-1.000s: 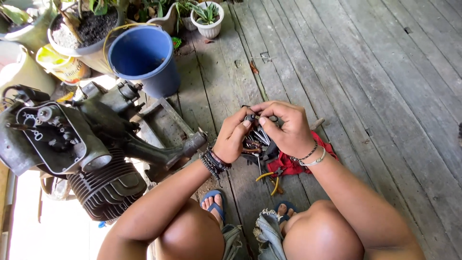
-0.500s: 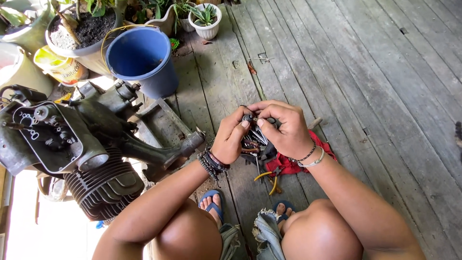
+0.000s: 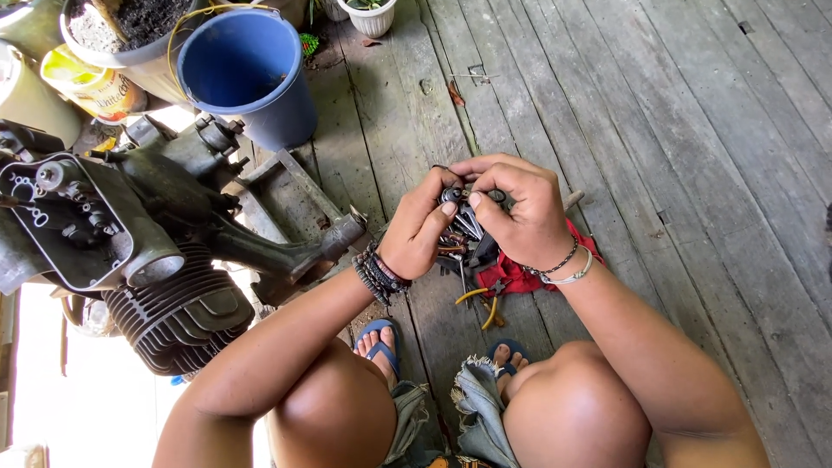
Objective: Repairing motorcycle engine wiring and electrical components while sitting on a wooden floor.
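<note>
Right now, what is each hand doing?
Left hand: closed, pinching the small metal part.
Right hand: closed on the same small metal part.

Two hands: left hand (image 3: 423, 232), right hand (image 3: 520, 217), both closed around one small dark metal part (image 3: 459, 201) at centre.
One engine block (image 3: 130, 251) with cooling fins, left.
One blue bucket (image 3: 238, 74), far left.
One white plant pot (image 3: 368, 16), far.
One dark pot with soil (image 3: 130, 39), far left.
One red cloth (image 3: 520, 276), with several tools (image 3: 472, 256) lying on it; exact number cannot tell.
Two blue sandals (image 3: 379, 340), near.
</note>
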